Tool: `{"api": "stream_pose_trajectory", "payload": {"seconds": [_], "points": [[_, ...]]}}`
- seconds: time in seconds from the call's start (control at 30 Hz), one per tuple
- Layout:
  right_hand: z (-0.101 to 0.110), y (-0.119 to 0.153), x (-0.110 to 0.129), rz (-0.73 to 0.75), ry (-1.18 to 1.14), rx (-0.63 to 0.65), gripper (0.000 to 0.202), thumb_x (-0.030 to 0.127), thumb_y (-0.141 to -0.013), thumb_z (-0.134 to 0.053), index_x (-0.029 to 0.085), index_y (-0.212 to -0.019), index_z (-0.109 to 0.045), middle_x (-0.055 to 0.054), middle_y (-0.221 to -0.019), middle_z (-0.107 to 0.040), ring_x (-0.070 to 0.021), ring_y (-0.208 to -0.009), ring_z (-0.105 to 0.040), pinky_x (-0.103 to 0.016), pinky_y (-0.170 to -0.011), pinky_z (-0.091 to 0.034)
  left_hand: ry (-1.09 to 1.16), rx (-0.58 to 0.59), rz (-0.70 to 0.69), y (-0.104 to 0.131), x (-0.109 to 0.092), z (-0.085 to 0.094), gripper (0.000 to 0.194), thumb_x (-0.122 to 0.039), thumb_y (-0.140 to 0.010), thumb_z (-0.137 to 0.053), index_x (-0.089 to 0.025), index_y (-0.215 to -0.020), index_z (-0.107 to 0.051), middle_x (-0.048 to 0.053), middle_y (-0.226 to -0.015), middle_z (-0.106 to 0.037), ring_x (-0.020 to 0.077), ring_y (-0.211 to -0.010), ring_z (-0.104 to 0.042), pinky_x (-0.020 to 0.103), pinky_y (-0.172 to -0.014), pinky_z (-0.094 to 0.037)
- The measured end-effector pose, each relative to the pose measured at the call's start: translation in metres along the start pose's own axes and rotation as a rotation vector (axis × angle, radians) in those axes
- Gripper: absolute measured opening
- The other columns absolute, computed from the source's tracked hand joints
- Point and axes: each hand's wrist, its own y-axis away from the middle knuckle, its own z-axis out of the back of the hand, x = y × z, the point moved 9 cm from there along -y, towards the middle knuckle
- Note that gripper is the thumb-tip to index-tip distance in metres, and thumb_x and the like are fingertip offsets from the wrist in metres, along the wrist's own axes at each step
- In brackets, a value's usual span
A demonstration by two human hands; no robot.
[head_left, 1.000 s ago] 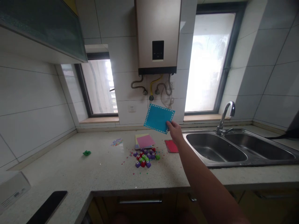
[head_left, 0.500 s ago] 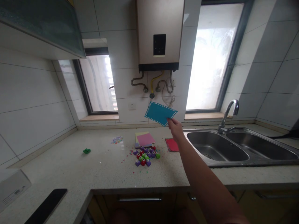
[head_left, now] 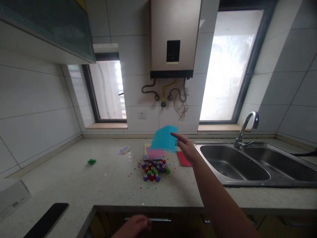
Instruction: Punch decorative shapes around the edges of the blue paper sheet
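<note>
My right hand [head_left: 184, 145] holds a blue card [head_left: 163, 138] with a punched border by its right side, above the counter. The card is slightly bent and partly covers a pink card [head_left: 155, 152] on a stack of paper. In front of the stack sit several small purple, red and green punches [head_left: 153, 170] with tiny paper bits around them. A red card [head_left: 183, 159] lies under and beside my right forearm. Low in front of the counter edge is my left hand [head_left: 140, 224], blurred, its fingers curled but too unclear to read.
A double sink [head_left: 232, 162] with a tap [head_left: 247, 127] is at the right. On the counter [head_left: 111, 188] lie a green crumpled piece [head_left: 91, 161], a pile of confetti [head_left: 124, 151], a black phone [head_left: 47, 219] and a white box [head_left: 13, 198] at the left.
My right hand has lowered the blue card toward the stack, and the card has turned and bent. My left hand has come into view at the bottom.
</note>
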Motion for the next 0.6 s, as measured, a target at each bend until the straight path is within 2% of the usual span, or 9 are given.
{"api": "stream_pose_trajectory", "payload": {"seconds": [0.03,0.1,0.2,0.27,0.33,0.4,0.5,0.57,0.6], "points": [[-0.003,0.004,-0.002,-0.011,-0.019,0.029,0.041,0.042,-0.086,-0.065,0.025,-0.123,-0.072,-0.008,-0.124,-0.071,-0.0261,-0.105,-0.067,-0.042,-0.092,-0.051,0.108,-0.031,-0.086,-0.008,-0.023,0.009,0.037,-0.047,-0.095,-0.055,-0.016,-0.110,-0.070,0.011,-0.114,-0.072,0.0284,-0.115,-0.063,0.046,-0.110,-0.041],[-0.007,0.010,-0.006,-0.027,-0.051,0.056,0.044,0.048,-0.090,-0.057,0.024,-0.123,-0.072,-0.010,-0.125,-0.070,-0.0263,-0.100,-0.068,-0.042,-0.086,-0.053,0.277,-0.033,-0.182,-0.019,-0.066,0.021,0.054,-0.061,-0.093,-0.048,-0.017,-0.117,-0.069,0.014,-0.121,-0.072,0.0318,-0.118,-0.063,0.049,-0.110,-0.040],[-0.007,0.015,-0.014,-0.039,-0.052,0.047,0.038,0.047,-0.088,-0.064,0.026,-0.117,-0.074,-0.009,-0.121,-0.072,-0.0229,-0.091,-0.068,-0.038,-0.078,-0.054,0.356,-0.099,-0.355,-0.024,-0.138,0.037,0.059,-0.062,-0.092,-0.052,-0.021,-0.133,-0.061,0.014,-0.143,-0.059,0.0315,-0.129,-0.056,0.048,-0.109,-0.040],[-0.008,0.016,-0.019,-0.047,-0.032,0.047,0.034,0.041,-0.081,-0.075,0.027,-0.113,-0.075,-0.008,-0.115,-0.073,-0.0209,-0.087,-0.067,-0.036,-0.076,-0.053,0.396,-0.177,-0.439,-0.028,-0.176,0.045,0.057,-0.060,-0.092,-0.054,-0.023,-0.134,-0.059,0.012,-0.144,-0.058,0.0296,-0.129,-0.056,0.045,-0.105,-0.044],[-0.009,0.016,-0.022,-0.053,-0.010,0.056,0.034,0.037,-0.078,-0.079,0.027,-0.111,-0.075,-0.007,-0.112,-0.074,-0.0206,-0.087,-0.067,-0.035,-0.075,-0.053,0.411,-0.188,-0.520,-0.033,-0.203,0.045,0.054,-0.057,-0.092,-0.057,-0.023,-0.134,-0.060,0.012,-0.139,-0.062,0.0278,-0.123,-0.061,0.041,-0.101,-0.049],[-0.010,0.017,-0.023,-0.052,0.015,0.058,0.032,0.036,-0.079,-0.078,0.027,-0.110,-0.075,-0.007,-0.112,-0.073,-0.0212,-0.090,-0.066,-0.035,-0.076,-0.053,0.394,-0.154,-0.551,-0.043,-0.216,0.040,0.053,-0.050,-0.088,-0.066,-0.020,-0.132,-0.061,0.013,-0.133,-0.066,0.0277,-0.114,-0.066,0.040,-0.093,-0.055],[-0.010,0.019,-0.023,-0.045,0.052,0.043,0.036,0.033,-0.080,-0.077,0.027,-0.115,-0.073,-0.007,-0.116,-0.071,-0.0214,-0.096,-0.066,-0.035,-0.081,-0.053,0.304,-0.265,-0.529,-0.056,-0.213,0.047,0.047,-0.046,-0.083,-0.073,-0.018,-0.120,-0.068,0.012,-0.121,-0.072,0.0240,-0.094,-0.072,0.033,-0.072,-0.061],[-0.011,0.022,-0.025,-0.043,0.044,0.023,0.054,0.033,-0.081,-0.076,0.030,-0.133,-0.062,-0.007,-0.116,-0.071,-0.0203,-0.093,-0.067,-0.034,-0.080,-0.054,0.279,-0.330,-0.524,-0.064,-0.207,0.054,0.043,-0.045,-0.082,-0.074,-0.017,-0.115,-0.070,0.011,-0.115,-0.074,0.0212,-0.086,-0.072,0.030,-0.065,-0.061],[-0.011,0.024,-0.027,-0.046,0.016,0.002,0.067,0.033,-0.081,-0.076,0.033,-0.143,-0.051,-0.006,-0.114,-0.072,-0.0197,-0.090,-0.068,-0.034,-0.078,-0.055,0.273,-0.351,-0.527,-0.067,-0.205,0.058,0.042,-0.044,-0.083,-0.074,-0.017,-0.114,-0.070,0.011,-0.111,-0.074,0.0201,-0.083,-0.072,0.030,-0.064,-0.061]]}}
